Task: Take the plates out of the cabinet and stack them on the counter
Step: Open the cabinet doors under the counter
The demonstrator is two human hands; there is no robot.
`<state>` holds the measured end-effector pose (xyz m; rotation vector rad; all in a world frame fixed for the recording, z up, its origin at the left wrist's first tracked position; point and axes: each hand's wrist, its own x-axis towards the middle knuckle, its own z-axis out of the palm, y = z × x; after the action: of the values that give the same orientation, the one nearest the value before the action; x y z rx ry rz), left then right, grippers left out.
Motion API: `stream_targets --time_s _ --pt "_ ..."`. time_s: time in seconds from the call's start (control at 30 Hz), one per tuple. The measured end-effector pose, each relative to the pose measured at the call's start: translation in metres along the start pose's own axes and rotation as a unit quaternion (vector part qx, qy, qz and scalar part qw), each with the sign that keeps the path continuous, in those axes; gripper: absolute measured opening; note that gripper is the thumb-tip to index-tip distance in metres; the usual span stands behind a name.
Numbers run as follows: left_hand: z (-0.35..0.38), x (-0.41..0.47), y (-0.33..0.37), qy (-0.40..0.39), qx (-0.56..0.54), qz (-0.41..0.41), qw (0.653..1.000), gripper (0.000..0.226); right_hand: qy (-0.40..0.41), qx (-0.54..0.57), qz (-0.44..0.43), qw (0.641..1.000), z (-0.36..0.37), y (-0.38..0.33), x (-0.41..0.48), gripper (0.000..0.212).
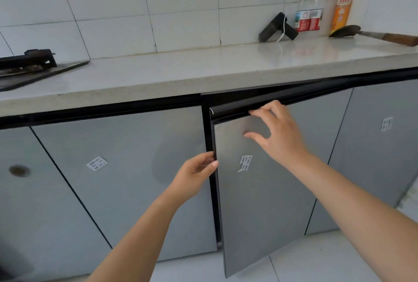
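A grey cabinet door [260, 202] under the counter [181, 76] stands slightly ajar, its left edge swung out toward me. My left hand [194, 175] grips that free left edge, fingers curled behind it and thumb on the front. My right hand [273, 130] hovers with spread, relaxed fingers over the door's black top handle strip [228, 110], fingertips at the strip. Only a thin dark gap shows beside the door. No plates are visible; the cabinet's inside is hidden.
A black stove [29, 64] sits on the counter's left. At the back right stand two clear bottles [308, 10], a yellow spray can [342, 3], a black device [277, 28] with a white cable, and a spatula [371, 34]. Neighbouring cabinet doors [117, 168] are closed.
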<state>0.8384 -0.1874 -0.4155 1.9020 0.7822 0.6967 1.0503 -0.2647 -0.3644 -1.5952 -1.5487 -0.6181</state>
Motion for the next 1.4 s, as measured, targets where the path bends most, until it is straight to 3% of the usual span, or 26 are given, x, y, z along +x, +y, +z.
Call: stream_targets --time_s 0.13,0.27,0.43,0.57,0.77,0.93,1.23,1.4 --pt "0.008 -0.003 -0.002 -0.016 0.006 0.016 1.000 0.035 -0.008 0.002 0.005 1.000 -0.005 -0.002 -0.001 0.047" --pt "0.012 -0.007 -0.006 -0.035 -0.005 0.028 0.999 0.029 -0.010 0.032 0.024 0.999 -0.017 -0.004 -0.006 0.045" --pt "0.014 -0.009 -0.006 -0.070 -0.017 0.041 0.997 0.033 0.056 0.084 0.053 0.994 -0.039 -0.006 -0.005 0.027" --pt "0.014 -0.009 -0.006 -0.080 -0.013 0.039 0.996 0.031 0.104 0.114 0.087 0.984 -0.055 -0.008 0.009 0.027" --pt "0.018 -0.016 -0.004 -0.065 -0.011 0.047 0.997 0.031 0.026 0.101 0.115 0.988 -0.044 -0.022 0.013 0.033" --pt "0.021 -0.024 0.005 -0.085 -0.005 0.051 0.995 0.030 0.030 0.087 0.131 0.987 -0.045 -0.031 0.010 0.029" --pt "0.044 -0.051 0.022 -0.125 0.017 0.101 0.987 0.025 0.001 0.126 0.151 0.980 -0.091 -0.028 -0.017 0.023" --pt "0.061 -0.065 0.039 -0.147 0.029 0.155 0.976 0.025 -0.050 0.133 0.165 0.976 -0.121 -0.028 -0.032 0.033"
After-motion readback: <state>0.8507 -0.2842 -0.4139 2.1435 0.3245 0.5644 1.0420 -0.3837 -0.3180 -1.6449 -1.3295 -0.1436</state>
